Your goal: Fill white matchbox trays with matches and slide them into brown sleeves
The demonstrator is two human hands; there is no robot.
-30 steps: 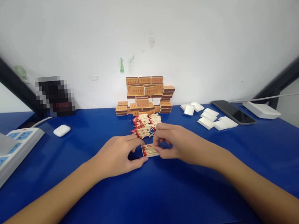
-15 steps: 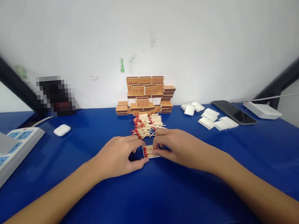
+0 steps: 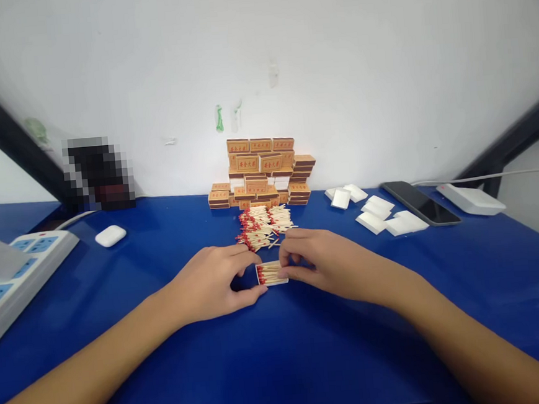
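Note:
A small white matchbox tray (image 3: 285,280) lies on the blue table, filled with red-headed matches (image 3: 269,273) whose heads point left. My left hand (image 3: 217,282) curls around the tray's left end, thumb and fingertips gripping its corners. At the tray's right end, my right hand (image 3: 318,259) has its thumb and fingers bent together in a pinch by the plain match ends; what lies between the fingertips is hidden. Just behind the tray is a loose heap of matches (image 3: 257,228), mostly with heads to the left.
Stacked matchboxes (image 3: 250,164) stand against the white wall. Several empty white trays (image 3: 378,208) lie to the right, near a black phone (image 3: 421,202) and a white box (image 3: 472,200). A white earphone case (image 3: 110,235) and a power strip (image 3: 32,270) are at left.
My right hand has drawn back slightly to the right, uncovering more of the matches and the tray's right end. My left hand stays at the tray's left end.

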